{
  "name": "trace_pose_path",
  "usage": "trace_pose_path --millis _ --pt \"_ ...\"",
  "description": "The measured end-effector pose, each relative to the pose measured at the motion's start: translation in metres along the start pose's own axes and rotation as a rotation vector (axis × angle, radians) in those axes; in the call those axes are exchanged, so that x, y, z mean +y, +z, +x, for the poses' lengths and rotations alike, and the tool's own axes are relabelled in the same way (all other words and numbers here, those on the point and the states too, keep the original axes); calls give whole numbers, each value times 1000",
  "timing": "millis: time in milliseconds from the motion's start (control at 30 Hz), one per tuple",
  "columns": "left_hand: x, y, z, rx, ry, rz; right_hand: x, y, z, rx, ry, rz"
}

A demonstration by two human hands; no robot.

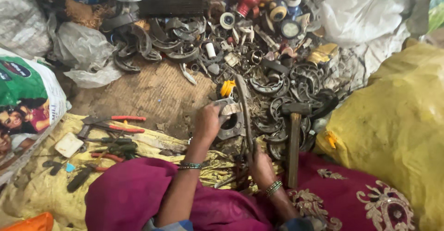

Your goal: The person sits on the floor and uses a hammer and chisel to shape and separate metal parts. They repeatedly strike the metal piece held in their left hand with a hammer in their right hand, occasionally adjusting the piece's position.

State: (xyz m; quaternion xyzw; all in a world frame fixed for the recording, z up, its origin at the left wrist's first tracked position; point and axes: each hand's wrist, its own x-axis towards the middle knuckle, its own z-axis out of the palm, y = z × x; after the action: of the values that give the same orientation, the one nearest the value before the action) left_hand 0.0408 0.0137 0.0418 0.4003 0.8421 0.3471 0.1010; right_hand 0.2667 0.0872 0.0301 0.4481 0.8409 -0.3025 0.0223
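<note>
My left hand is closed around a grey metal part that lies on the floor at the near edge of the scrap pile. My right hand grips the lower end of a long rusty bar, which slants up across that part. A hammer stands just right of the bar, and pliers lie well to the left on the yellow cloth.

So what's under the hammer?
The hammer lies on dark curved scrap rings, its handle end reaching the maroon embroidered cloth. The right hand and left hand are beside it, not under. What lies below the rings is covered.
</note>
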Motion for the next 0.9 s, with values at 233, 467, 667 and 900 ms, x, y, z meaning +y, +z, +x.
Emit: trace_pose_path --millis 233,467,667,900 --pt "1 13 6 25 -5 -72 -13 -72 -32 412 -365 485" --pt "-1 20 8 -20 -25 -87 33 -16 4 214 -322 -244" --pt "4 18 7 68 35 -92 19 -55 -7 234 -72 31" --pt "-5 39 11 -27 -5 -59 19 -77 -22 682 -568 584"
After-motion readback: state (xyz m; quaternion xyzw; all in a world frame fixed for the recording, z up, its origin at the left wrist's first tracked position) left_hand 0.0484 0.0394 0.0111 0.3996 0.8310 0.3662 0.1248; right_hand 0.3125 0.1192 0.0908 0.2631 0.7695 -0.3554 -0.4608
